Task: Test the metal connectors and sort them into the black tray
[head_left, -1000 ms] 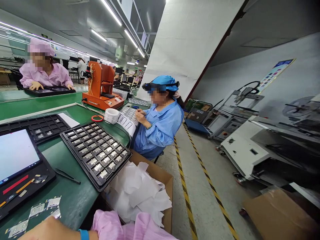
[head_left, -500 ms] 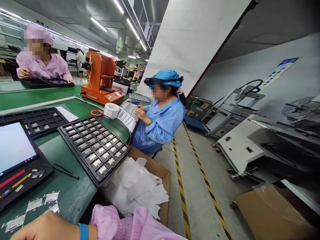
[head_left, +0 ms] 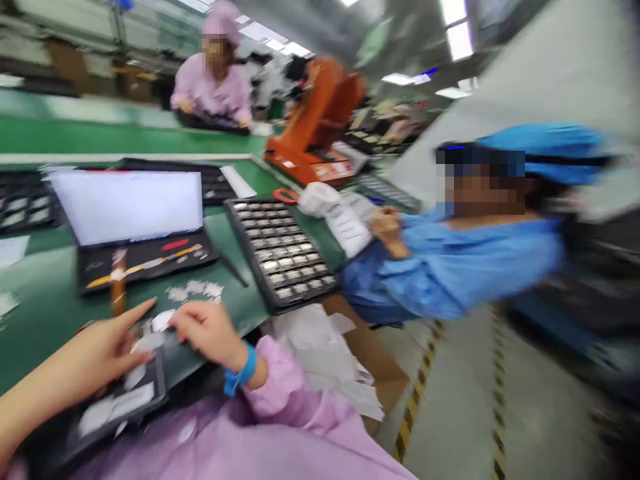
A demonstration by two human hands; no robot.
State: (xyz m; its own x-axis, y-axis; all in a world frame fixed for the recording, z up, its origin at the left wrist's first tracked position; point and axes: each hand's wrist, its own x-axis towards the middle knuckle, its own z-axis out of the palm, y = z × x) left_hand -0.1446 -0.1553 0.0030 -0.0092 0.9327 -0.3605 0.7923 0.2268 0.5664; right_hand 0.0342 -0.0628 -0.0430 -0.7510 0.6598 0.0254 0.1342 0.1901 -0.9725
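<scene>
My left hand (head_left: 113,350) reaches in from the left over a dark tray (head_left: 159,377) at the table's front edge, index finger and thumb stretched apart. Pale, blurred pieces lie in that tray beneath it. My right hand (head_left: 213,337), with a blue wristband, is closed, its fingers curled together. Its fingertips meet a small white piece (head_left: 163,321); blur hides whether they grip it. Several small silver card-like parts (head_left: 195,289) lie on the green mat behind my hands. Beyond them is an open black device with a lit white screen (head_left: 133,207).
A black tray of silver parts (head_left: 280,250) stands right of the screen, with black tweezers (head_left: 233,270) between. A brown-handled tool (head_left: 119,287) stands before the screen. Below right is a box of white paper (head_left: 325,353). A co-worker in blue (head_left: 465,267) sits right; an orange machine (head_left: 315,127) stands behind.
The view has swung left and blurred. My left hand has come into view, and my right hand and the dark front tray now show fully. The co-worker in blue appears nearer and further right.
</scene>
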